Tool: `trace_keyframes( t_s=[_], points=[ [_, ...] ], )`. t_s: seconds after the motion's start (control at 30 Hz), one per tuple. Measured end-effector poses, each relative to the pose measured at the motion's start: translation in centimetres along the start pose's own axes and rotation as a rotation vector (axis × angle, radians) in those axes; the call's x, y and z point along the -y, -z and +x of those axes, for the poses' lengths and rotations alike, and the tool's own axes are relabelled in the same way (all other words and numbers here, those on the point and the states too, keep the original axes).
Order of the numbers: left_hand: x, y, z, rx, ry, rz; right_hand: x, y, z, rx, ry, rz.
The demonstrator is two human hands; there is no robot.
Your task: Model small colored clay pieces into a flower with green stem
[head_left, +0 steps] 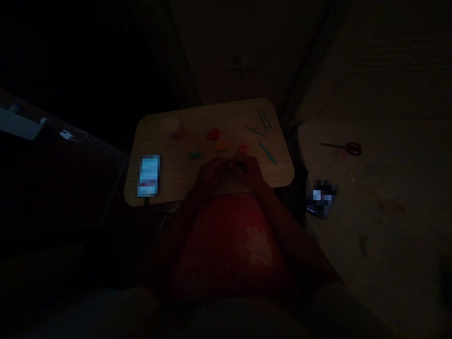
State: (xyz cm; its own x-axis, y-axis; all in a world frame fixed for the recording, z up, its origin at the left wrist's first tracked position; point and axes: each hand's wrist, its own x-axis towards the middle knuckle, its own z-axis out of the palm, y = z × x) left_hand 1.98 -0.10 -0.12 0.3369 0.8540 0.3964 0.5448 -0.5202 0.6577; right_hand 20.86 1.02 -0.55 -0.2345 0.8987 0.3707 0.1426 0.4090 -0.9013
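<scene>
Beyond the hands (231, 170), red (213, 134), orange (222, 145) and green lumps (194, 155) crowd the dim table (169, 176); I can't tell either grip.

On the dim wooden counter (176, 174), taken as the landmark, the left hand (211, 173) and right hand (248, 170) meet over the near edge, fingers around something small and dark (228, 161) too shadowed to identify. Just beyond them on it lie a green lump (194, 155), an orange lump (222, 144), a red lump (213, 134) and a pinkish-red piece (243, 149), with a lit phone (149, 175) at its left side, a tub (173, 128) at its far left and blue-green tools (267, 152) at its right. Scissors (348, 149) lie on a pale surface (370, 179) to its right.
</scene>
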Motion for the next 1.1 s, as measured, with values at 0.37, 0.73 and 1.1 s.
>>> trace_keyframes(
  t_s=[0.37,0.73,1.1],
  points=[
    [0.67,0.04,-0.16,-0.143,0.046,0.04,-0.04,0.18,0.03,-0.053,-0.022,-0.005],
    [-0.12,0.56,0.02,-0.177,0.059,0.025,-0.06,0.18,-0.02,-0.054,-0.022,0.007],
    [0.48,0.1,0.3,-0.244,0.0,-0.039,-0.29,0.23,0.01,-0.06,-0.004,-0.01]
  ],
)
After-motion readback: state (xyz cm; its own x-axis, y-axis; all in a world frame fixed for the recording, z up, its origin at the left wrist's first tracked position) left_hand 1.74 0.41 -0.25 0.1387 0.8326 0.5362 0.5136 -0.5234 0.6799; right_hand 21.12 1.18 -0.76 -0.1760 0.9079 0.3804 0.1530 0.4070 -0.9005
